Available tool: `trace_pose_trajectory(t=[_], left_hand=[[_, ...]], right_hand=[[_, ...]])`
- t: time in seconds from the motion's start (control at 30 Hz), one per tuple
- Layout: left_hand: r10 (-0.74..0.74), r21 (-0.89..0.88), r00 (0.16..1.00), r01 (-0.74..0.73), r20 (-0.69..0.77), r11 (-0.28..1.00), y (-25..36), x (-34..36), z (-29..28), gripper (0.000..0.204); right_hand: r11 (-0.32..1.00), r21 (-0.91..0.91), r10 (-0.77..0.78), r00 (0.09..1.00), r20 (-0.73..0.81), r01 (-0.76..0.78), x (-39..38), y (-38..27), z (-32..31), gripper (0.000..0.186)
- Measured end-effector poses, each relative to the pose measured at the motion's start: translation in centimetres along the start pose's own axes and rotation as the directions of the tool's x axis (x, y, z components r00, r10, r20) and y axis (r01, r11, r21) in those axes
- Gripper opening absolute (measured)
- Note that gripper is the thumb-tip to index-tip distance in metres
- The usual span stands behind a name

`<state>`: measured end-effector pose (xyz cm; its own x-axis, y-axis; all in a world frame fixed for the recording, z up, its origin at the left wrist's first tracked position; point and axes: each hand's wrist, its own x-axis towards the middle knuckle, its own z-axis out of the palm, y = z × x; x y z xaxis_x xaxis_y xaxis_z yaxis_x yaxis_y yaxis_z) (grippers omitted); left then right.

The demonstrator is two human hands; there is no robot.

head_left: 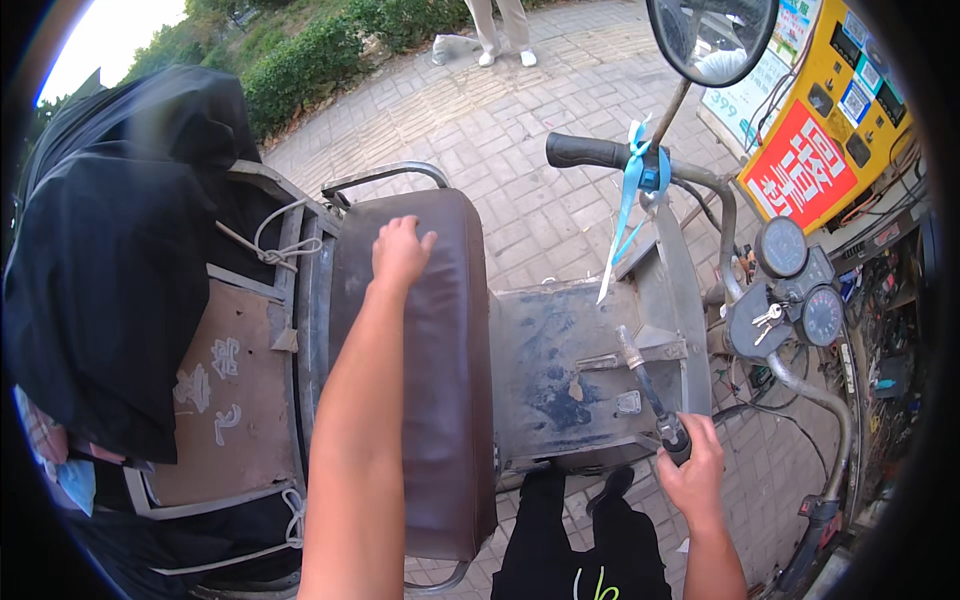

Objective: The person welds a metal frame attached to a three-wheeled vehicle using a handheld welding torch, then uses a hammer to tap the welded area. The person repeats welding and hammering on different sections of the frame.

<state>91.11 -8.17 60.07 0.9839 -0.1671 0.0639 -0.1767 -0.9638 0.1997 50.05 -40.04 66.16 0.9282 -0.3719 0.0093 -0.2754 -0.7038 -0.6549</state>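
My left hand lies on top of the brown padded seat of a cargo tricycle. Its fingers are stretched out, the thumb apart, and it holds nothing. Low on the right, my right hand is closed around the black end of a dark lever. The lever slants up and left over the worn metal footboard, to a pale cylindrical end beside a metal bracket. Whether the lever is fixed to the bracket I cannot tell.
Right of the footboard are handlebars with a blue ribbon, mirror, dials and keys. A yellow machine stands beyond. Black cloth covers part of the cargo bed. A person stands on the paving.
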Motion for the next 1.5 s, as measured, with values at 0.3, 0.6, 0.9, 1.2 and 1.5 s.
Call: trace_pose_trajectory(t=[0.3,0.6,0.9,1.2,1.5], left_hand=[[0.198,0.336,0.976,-0.158,-0.088,0.929,-5.9,17.2,3.1,0.085],[0.221,0.362,0.974,-0.222,0.045,0.905,-6.2,20.7,5.0,0.068],[0.199,0.347,0.979,-0.199,0.037,0.917,-10.5,20.7,4.6,0.068],[0.198,0.299,0.98,-0.191,0.006,0.935,-9.9,21.2,5.3,0.069],[0.183,0.324,0.98,-0.199,0.081,0.925,-9.3,20.9,4.6,0.062]], right_hand=[[0.952,-0.277,0.243,0.871,0.428,-0.13,3.0,-0.6,3.4,0.057],[0.918,-0.328,0.38,0.74,0.555,-0.224,5.1,0.5,4.9,0.058],[0.933,-0.299,0.337,0.783,0.523,-0.202,5.3,1.0,4.8,0.059],[0.937,-0.307,0.317,0.768,0.557,-0.164,5.2,0.8,5.1,0.06],[0.934,-0.279,0.356,0.676,0.645,-0.225,5.5,0.2,4.2,0.058]])
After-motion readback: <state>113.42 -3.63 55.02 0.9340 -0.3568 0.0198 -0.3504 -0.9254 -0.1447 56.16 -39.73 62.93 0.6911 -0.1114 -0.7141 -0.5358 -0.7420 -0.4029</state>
